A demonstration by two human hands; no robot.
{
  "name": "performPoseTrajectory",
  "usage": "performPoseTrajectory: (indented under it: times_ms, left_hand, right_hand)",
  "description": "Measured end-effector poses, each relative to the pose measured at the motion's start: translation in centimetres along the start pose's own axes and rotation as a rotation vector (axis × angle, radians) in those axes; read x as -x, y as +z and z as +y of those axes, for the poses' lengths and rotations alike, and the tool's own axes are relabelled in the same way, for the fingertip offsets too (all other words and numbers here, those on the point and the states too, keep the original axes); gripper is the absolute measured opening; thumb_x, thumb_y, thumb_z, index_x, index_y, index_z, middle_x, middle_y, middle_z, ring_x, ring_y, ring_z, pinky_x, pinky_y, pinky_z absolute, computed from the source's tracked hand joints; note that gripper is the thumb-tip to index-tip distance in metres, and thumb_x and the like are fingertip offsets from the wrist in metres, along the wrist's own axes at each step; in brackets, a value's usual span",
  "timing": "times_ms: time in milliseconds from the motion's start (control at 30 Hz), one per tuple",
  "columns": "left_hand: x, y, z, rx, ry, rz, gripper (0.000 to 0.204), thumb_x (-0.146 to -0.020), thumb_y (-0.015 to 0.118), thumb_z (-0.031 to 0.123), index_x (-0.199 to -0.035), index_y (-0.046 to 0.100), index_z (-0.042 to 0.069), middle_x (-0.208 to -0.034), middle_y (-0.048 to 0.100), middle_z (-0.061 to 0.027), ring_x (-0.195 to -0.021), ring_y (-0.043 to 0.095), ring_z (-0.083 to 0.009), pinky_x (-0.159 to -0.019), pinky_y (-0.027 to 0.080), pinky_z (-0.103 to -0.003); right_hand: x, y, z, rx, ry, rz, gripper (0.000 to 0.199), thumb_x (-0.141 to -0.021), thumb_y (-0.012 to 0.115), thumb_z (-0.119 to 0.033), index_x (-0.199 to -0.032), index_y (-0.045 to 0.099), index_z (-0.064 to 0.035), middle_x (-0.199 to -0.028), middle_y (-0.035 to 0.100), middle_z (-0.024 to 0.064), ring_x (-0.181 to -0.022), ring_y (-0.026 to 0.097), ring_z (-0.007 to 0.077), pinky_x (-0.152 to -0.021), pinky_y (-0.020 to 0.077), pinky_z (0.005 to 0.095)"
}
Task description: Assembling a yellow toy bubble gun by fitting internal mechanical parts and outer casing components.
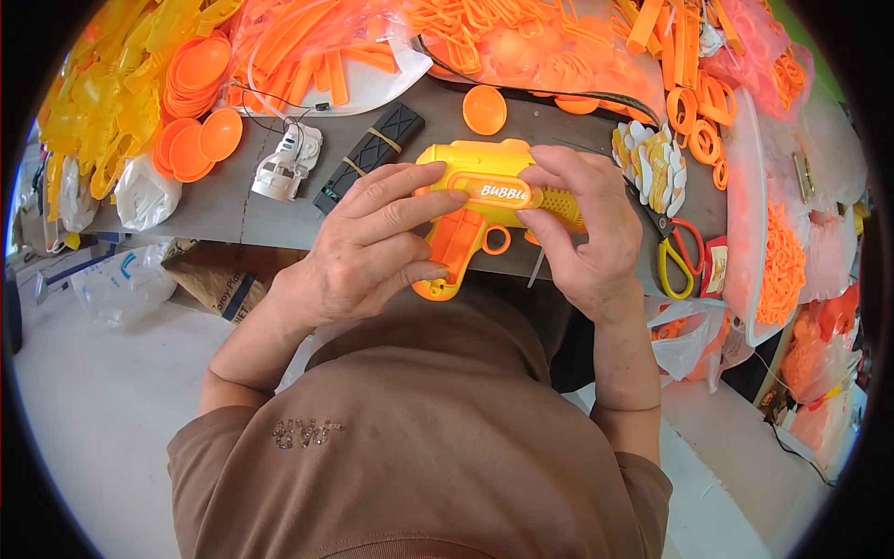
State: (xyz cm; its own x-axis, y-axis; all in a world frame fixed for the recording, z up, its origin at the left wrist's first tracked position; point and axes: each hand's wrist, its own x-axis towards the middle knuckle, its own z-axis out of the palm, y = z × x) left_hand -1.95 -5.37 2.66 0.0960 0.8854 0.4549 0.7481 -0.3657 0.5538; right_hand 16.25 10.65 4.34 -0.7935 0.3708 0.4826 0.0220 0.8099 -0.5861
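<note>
Across the upper frame, the grey bench [209,216] is being crowded by moulded parts: yellow pieces [102,112] at the upper left, with stacked orange cups [200,70] beside them. Left of centre, space is being taken up by a white mechanism [291,163] and a black bar [377,149] with bands around it; a single orange cup [484,110] is being left alone above the centre. Right of centre, room is being occupied by a pile of white-and-yellow pieces [650,168] and, below it, scissors [687,256].

The yellow toy gun [480,158] is being held at the centre, over the bench's near edge. Its long axis is being kept roughly level across the frame, the ribbed barrel being pointed right and the orange-lined grip down. Its left part and grip are being gripped by the curved, slightly spread fingers of the left hand [358,247]; the barrel is being clasped between the partly closed fingers and thumb of the right hand [596,233].

Small orange rings [780,270] are being contained in a translucent tub [745,224] at the right, and orange strips [331,79] are being carried on a white bag [400,70] at the top.
</note>
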Motion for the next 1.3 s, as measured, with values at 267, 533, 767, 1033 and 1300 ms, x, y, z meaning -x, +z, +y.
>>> performPoseTrajectory:
  times_ms: [267, 533, 767, 1033, 1300]
  left_hand:
    - [0.3, 0.4, -0.2, -0.025, 0.000, 0.019, 0.023, -0.070, 0.074, 0.019, -0.067, 0.057, 0.003, -0.126, 0.059, -0.0132, -0.124, 0.048, -0.0337, -0.098, 0.042, -0.049]
    - [0.1, 0.3, 0.3, -0.103, -0.012, -0.010, 0.023, -0.066, 0.075, 0.018, -0.065, 0.058, 0.003, -0.129, 0.058, -0.0113, -0.124, 0.048, -0.0327, -0.098, 0.042, -0.048]
    - [0.1, 0.7, 0.3, -0.129, -0.017, 0.005, 0.023, -0.063, 0.075, 0.017, -0.064, 0.057, 0.003, -0.128, 0.058, -0.0104, -0.124, 0.048, -0.0328, -0.099, 0.043, -0.048]
    - [0.1, 0.8, 0.4, -0.083, -0.030, 0.021, 0.021, -0.063, 0.075, 0.014, -0.066, 0.058, 0.001, -0.128, 0.058, -0.0116, -0.124, 0.047, -0.0378, -0.100, 0.042, -0.048]
    - [0.0, 3.2, 0.7, 0.294, -0.186, 0.168, 0.014, -0.074, 0.073, 0.006, -0.070, 0.060, -0.001, -0.126, 0.057, -0.0190, -0.121, 0.049, -0.0429, -0.109, 0.031, -0.050]
  right_hand:
    - [-0.4, 0.6, -0.3, -0.017, 0.024, -0.003, 0.050, -0.069, 0.071, 0.006, -0.117, 0.057, -0.0033, -0.092, 0.069, 0.0083, -0.090, 0.059, 0.0238, -0.080, 0.0457, 0.0326]
    - [0.2, 1.4, -0.5, 0.058, -0.010, 0.009, 0.050, -0.069, 0.074, 0.003, -0.116, 0.058, -0.0020, -0.100, 0.068, 0.0102, -0.094, 0.060, 0.0263, -0.083, 0.0449, 0.0348]
    - [3.1, 1.9, 0.6, 0.343, -0.166, 0.012, 0.041, -0.079, 0.066, -0.010, -0.118, 0.059, -0.0003, -0.123, 0.058, 0.0158, -0.110, 0.057, 0.0295, -0.097, 0.0385, 0.0453]
    - [3.1, 1.3, 0.0, 0.500, -0.196, -0.131, 0.042, -0.087, 0.061, -0.017, -0.123, 0.055, 0.0023, -0.134, 0.048, 0.0211, -0.124, 0.047, 0.0333, -0.106, 0.0302, 0.0499]
    - [4.2, 1.9, 0.1, -0.754, 0.546, 0.481, 0.057, -0.082, 0.064, -0.009, -0.132, 0.037, 0.0015, -0.136, 0.042, 0.0208, -0.118, 0.048, 0.0249, -0.103, 0.0388, 0.0372]
